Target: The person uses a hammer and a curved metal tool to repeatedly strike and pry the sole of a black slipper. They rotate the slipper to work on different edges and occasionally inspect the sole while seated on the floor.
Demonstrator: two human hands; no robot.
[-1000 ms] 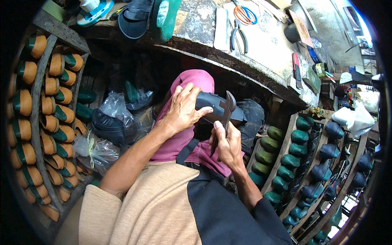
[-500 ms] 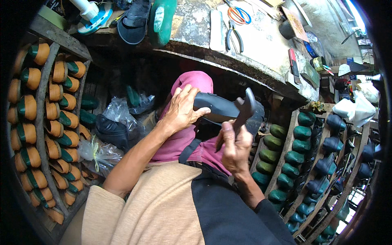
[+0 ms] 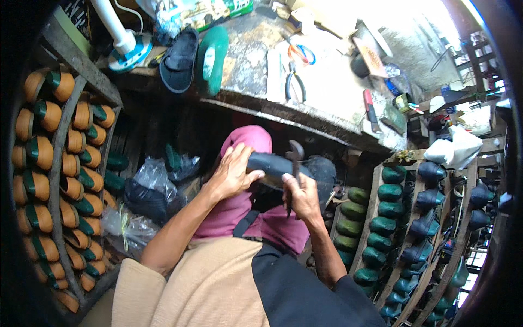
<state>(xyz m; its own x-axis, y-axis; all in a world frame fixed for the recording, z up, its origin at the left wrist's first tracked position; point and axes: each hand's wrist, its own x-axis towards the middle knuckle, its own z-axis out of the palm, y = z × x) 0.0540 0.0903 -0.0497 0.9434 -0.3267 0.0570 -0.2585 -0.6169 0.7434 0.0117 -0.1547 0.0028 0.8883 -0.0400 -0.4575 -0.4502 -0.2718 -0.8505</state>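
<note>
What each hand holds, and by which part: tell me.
Right hand: a hammer, by its handle. Left hand: a dark rounded piece, by its left end.

I see harsh light washing over a scuffed workbench [image 3: 245, 71], deep shadow beneath it, and a wooden rack [image 3: 58, 163] standing leftward, another wooden rack [image 3: 366, 218] rightward.

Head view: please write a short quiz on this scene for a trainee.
1. Which tool does the right hand hold?
2. True or false: on the workbench, the black sandal lies to the right of the green shoe last.
3. What does the left hand touch? A) pliers B) dark shoe upper C) scissors

Key: 1. A hammer. 2. False; the black sandal lies left of the green shoe last. 3. B.
</note>
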